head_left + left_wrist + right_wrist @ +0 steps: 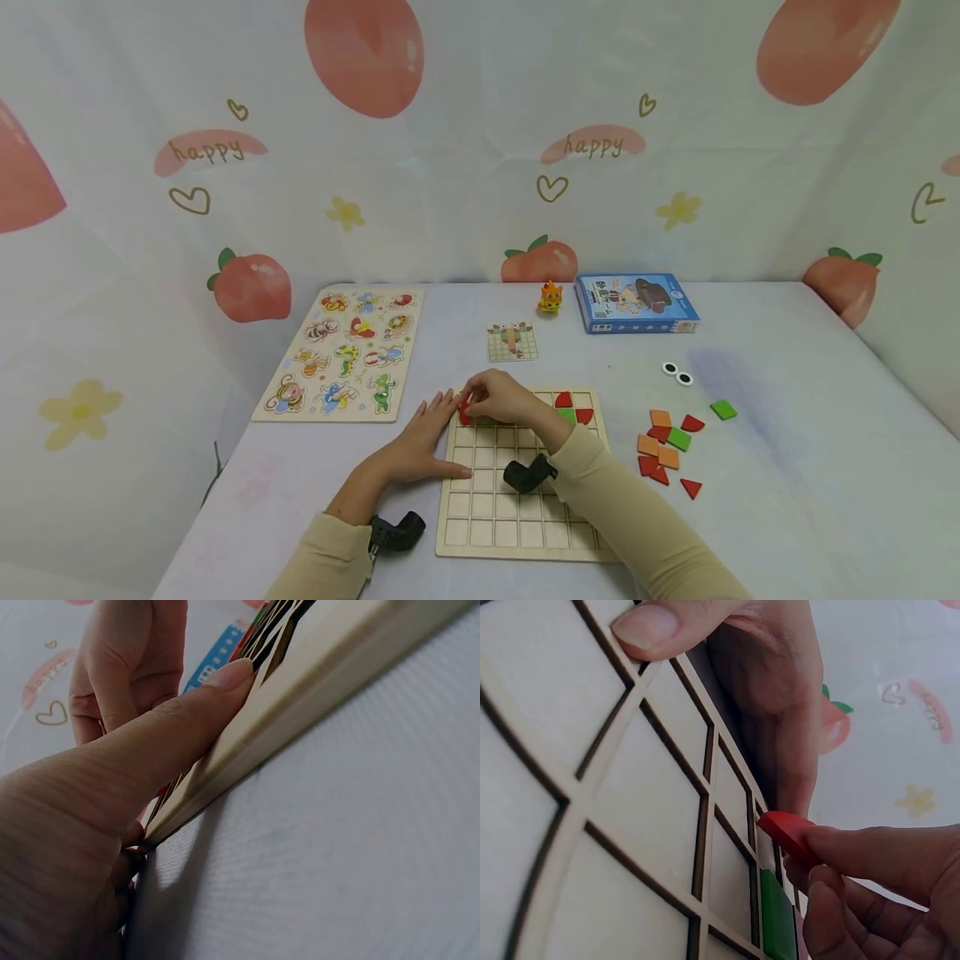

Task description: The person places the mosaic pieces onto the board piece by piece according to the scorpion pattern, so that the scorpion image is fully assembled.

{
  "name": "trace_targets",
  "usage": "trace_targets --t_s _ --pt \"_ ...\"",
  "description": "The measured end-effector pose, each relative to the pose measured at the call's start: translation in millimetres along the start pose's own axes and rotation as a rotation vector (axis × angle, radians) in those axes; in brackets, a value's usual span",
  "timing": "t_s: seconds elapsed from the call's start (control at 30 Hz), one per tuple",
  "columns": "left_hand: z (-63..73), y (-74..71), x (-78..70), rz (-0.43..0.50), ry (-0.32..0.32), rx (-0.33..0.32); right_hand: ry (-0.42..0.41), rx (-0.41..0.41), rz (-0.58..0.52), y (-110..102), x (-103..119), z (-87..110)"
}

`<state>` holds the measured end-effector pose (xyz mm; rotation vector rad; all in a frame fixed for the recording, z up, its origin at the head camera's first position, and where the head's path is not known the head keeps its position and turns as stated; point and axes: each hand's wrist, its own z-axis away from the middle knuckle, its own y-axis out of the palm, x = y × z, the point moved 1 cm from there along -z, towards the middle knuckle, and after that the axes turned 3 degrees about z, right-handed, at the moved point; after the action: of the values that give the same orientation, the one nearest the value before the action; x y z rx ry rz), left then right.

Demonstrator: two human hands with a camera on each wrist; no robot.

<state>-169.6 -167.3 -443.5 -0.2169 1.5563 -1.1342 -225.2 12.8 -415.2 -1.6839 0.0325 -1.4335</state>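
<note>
A wooden grid board [480,506] lies on the table. My right hand [504,398] pinches a red piece [786,831] between thumb and fingers over the board's far left corner; the piece is tilted. Just beside it, a green tile [776,915] sits in a grid cell. Straight-fingered, my left hand [415,446] rests along the board's left edge, its thumb [225,679] on the frame. In the far right corner of the grid are a red piece [563,400], a green tile [567,414] and another red piece [584,416].
Loose red, orange and green pieces [667,457] lie right of the board, with two eye discs [677,373] beyond them. Behind the board are a pattern card [513,342], a small orange figurine [551,297] and a blue box [637,303]. An insect puzzle board [341,354] lies left.
</note>
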Motion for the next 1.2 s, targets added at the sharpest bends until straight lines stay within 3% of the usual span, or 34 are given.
trace_targets --t_s 0.37,0.6,0.83,1.2 --pt "0.6 -0.5 -1.6 0.0 0.002 -0.003 0.017 0.011 0.048 -2.4 0.2 -0.5" --pt "0.8 -0.8 -3.0 0.003 -0.006 -0.001 0.06 -0.018 -0.018 4.1 0.5 -1.5" --pt "1.0 -1.0 -3.2 -0.002 -0.013 -0.002 0.037 -0.035 0.121 3.7 8.0 -0.9" --pt "1.6 -0.6 -3.4 -0.008 -0.007 -0.007 0.006 -0.04 0.173 5.2 8.6 0.2"
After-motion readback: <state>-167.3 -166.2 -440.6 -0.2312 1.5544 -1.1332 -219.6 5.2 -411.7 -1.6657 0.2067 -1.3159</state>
